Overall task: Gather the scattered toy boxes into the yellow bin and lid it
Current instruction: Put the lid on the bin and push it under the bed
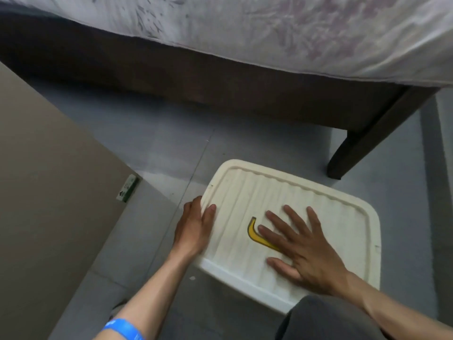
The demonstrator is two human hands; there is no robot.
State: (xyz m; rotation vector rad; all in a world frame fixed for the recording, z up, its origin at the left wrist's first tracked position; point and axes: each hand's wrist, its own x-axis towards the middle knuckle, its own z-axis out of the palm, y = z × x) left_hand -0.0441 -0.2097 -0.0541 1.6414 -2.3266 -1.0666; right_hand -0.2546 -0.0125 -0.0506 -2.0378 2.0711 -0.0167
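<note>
The lid (289, 217) already covers the bin. The right hand (304, 246) presses it flat, fingers spread; the left hand (193, 227) fingers grasp its edge. Only seating seems left.

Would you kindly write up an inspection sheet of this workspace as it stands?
Surface: grey tiled floor, bare around the bin.
Job's things: cream lid with a yellow mark lies flat over the bin; the bin body is hidden beneath it. No toy boxes seen loose.
Clutter: small green-and-white box on the floor by the brown panel.
Hands: left hand grips the lid's left edge; right hand lies flat, fingers spread, on top. A blue wristband on the left arm.
Cables: nothing seen.
Surroundings: bed with pale patterned cover and dark wooden frame behind.
</note>
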